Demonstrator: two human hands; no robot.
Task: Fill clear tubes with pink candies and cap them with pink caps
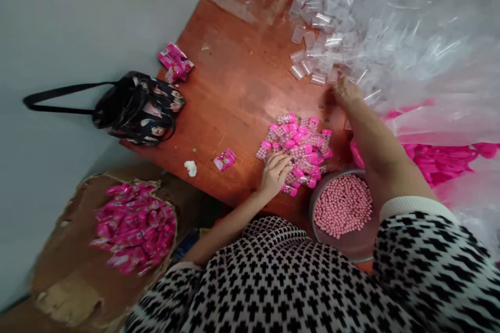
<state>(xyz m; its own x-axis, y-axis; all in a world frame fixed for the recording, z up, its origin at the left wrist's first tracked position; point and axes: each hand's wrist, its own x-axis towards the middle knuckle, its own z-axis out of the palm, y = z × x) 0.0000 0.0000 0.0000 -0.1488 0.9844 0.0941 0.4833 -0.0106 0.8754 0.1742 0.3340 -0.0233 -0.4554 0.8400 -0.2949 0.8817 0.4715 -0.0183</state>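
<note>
My left hand (274,173) rests on the near edge of a pile of small filled tubes with pink caps (300,146) on the red-brown table (238,83). My right hand (346,90) reaches across the table to the edge of a heap of empty clear tubes (317,47), fingers curled down among them; what it grips is hidden. A round bowl of small pink candy balls (342,207) sits at the table's near edge between my arms.
A clear plastic bag of tubes (414,57) and a bag of pink caps (441,158) lie right. A black patterned handbag (136,108) and pink packets (175,62) sit left. A single pink packet (225,159) lies near. A cardboard box of pink packets (135,226) stands below.
</note>
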